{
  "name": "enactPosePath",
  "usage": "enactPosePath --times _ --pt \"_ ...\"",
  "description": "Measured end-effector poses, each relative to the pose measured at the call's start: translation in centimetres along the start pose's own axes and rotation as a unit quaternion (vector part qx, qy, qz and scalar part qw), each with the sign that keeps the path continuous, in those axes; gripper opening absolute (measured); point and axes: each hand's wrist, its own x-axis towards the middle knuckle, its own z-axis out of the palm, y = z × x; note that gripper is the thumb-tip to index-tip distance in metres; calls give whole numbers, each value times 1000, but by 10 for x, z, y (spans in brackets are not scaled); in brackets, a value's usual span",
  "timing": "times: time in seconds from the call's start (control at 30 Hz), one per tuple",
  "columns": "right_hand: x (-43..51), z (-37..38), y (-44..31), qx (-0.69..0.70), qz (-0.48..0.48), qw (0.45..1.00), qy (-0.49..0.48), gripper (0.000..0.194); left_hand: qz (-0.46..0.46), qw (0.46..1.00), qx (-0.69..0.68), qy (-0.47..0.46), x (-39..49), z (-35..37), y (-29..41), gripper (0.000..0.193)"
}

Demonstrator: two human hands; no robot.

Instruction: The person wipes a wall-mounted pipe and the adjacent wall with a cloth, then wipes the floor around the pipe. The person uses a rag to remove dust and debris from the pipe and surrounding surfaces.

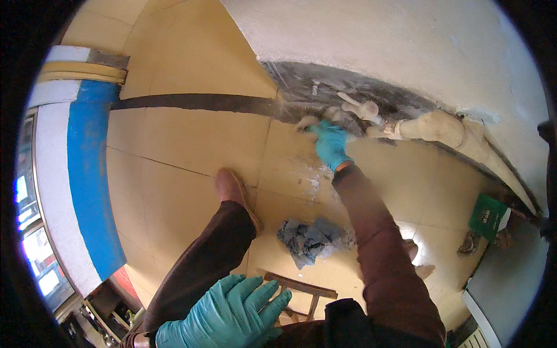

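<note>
My right hand (331,145), in a blue-green glove, reaches down to the foot of the wall and is partly blurred. Its fingers touch or press on a small brownish-grey piece (307,123), perhaps a rag or sponge; the grip is unclear. Just beyond the fingers lies a dusty grey lump (343,119). Beside it a cream plastic pipe (431,126) runs along the wall, with a pale branch fitting (367,109) near its end. My left hand (222,313), also gloved, hovers over or rests on my lap, empty, fingers slightly apart.
A crumpled blue-grey cloth or paper heap (309,239) lies on the tiled floor (182,143), with white debris (315,185) nearby. A wooden stool frame (302,285) is below me. At right sits a green box (487,217); at left stands a blue-and-white wall (89,174).
</note>
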Motion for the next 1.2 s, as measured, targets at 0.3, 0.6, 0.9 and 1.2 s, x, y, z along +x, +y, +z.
enactPosePath --times 0.3,0.6,0.9,1.2 --pt "81 15 -83 -57 -237 970 24 32 -8 1000 -9 3 6 0 -6 57" --pt "-24 23 -26 144 -86 972 -164 28 -17 999 -29 -4 3 -6 -7 57" --pt "9 -18 12 -123 50 973 188 26 -25 999 -18 -25 5 3 2 59" --pt "-23 -38 21 -39 31 996 73 26 -4 999 -12 -42 14 4 12 58"
